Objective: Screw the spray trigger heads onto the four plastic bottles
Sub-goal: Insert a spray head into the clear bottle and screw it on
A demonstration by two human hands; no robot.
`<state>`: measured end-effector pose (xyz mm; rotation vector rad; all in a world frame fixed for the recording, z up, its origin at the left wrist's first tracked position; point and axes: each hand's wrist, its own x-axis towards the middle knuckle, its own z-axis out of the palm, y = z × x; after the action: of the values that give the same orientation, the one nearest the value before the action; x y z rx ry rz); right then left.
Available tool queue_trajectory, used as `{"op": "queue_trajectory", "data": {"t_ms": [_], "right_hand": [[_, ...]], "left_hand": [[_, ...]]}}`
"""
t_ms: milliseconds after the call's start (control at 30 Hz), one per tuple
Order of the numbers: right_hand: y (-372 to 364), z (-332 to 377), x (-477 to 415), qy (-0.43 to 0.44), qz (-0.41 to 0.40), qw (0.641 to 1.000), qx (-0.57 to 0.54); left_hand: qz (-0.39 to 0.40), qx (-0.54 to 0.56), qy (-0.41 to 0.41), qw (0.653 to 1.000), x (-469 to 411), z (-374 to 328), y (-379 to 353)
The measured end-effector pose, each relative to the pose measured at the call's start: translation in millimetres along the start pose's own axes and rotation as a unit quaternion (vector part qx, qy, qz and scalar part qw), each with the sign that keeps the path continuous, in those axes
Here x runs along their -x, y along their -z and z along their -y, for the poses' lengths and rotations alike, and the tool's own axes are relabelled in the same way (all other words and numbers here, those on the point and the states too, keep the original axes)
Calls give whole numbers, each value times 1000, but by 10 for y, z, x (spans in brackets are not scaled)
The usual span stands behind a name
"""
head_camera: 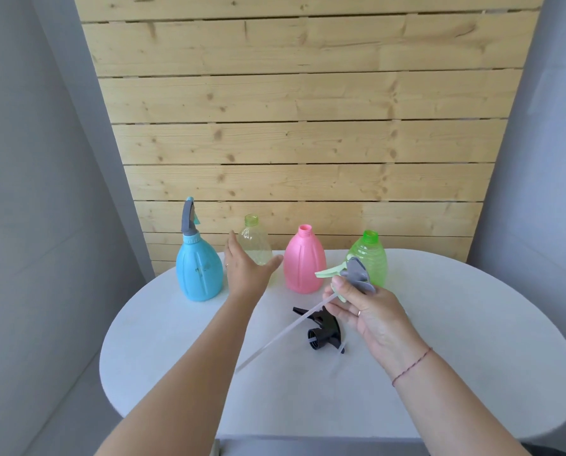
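Note:
Four bottles stand in a row at the table's far edge. The blue bottle (199,271) on the left carries a grey trigger head (188,218). Beside it the pale clear bottle (256,245), the pink bottle (304,262) and the green bottle (370,253) have bare necks. My left hand (246,268) is open, fingers spread, right in front of the clear bottle. My right hand (367,312) holds a grey and light-green trigger head (352,274) with a long clear tube (281,337) slanting down to the left. A black trigger head (322,327) lies on the table under it.
The round white table (472,340) stands against a wooden plank wall (308,126). Grey walls close in on both sides. The table's front edge is near my forearms.

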<state>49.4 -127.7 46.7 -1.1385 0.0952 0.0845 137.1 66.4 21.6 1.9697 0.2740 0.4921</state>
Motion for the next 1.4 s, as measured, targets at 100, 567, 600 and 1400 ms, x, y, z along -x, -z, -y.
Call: {"op": "queue_trajectory", "data": {"t_ms": [100,567,600,1400], "right_hand": [[41,-14,-61,5,-14,1000,-12],[-216,801,-1,193,-21,978,73],[-319,988,21,227,-12,971,79],[-1134,1462,94,308,59,919,237]], "left_hand": [[-12,11,13,1000,-186,72,-88],[-14,14,-18,1000,348,95,49],[-5,9,-27,1000,451,58,62],[33,60,-61,996,1022,-320,240]]}}
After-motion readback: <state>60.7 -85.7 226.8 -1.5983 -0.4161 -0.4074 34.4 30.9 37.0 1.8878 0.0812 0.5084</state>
